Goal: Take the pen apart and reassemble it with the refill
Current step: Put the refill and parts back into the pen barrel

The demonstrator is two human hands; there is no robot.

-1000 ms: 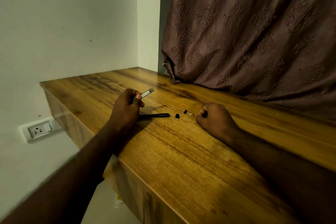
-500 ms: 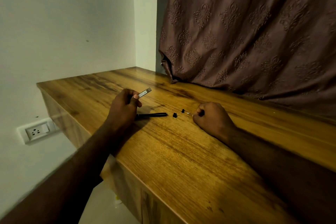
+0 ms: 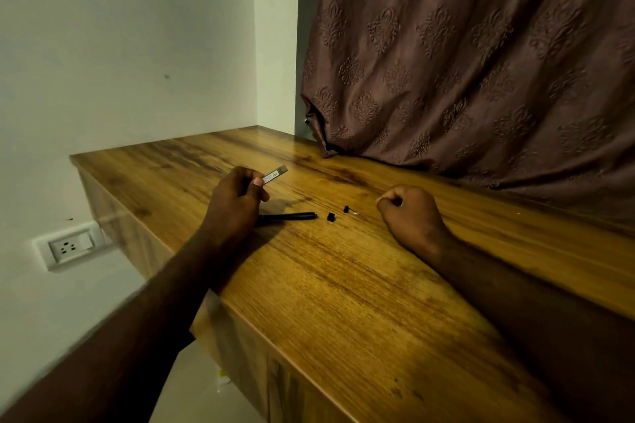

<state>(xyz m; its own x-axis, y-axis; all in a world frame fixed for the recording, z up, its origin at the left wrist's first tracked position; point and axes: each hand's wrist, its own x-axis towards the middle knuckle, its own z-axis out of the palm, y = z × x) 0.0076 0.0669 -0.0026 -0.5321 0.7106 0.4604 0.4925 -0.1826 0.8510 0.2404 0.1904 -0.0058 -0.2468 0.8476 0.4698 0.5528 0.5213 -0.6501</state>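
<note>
1. A grey tube (image 3: 275,175) with a printed label is pinched between the thumb and curled fingers of the left hand (image 3: 237,199). It is held above the worktop (image 3: 343,302), with its free end pointing up and to the right.
2. The black pen body (image 3: 288,217) is seen lying flat on the worktop, just right of the left hand, with one end hidden behind it.
3. A small black piece (image 3: 331,217) is placed just off the pen body's right end, apart from it.
4. A second black piece (image 3: 347,209), with a pale tip, lies near it, between the first piece and the right hand (image 3: 410,215).
5. The right hand is rested on the worktop with its fingers curled into a fist; whether anything is held inside cannot be told.
6. A brown patterned curtain (image 3: 481,62) hangs behind the worktop, and a wall socket (image 3: 68,245) is fixed at the left.
</note>
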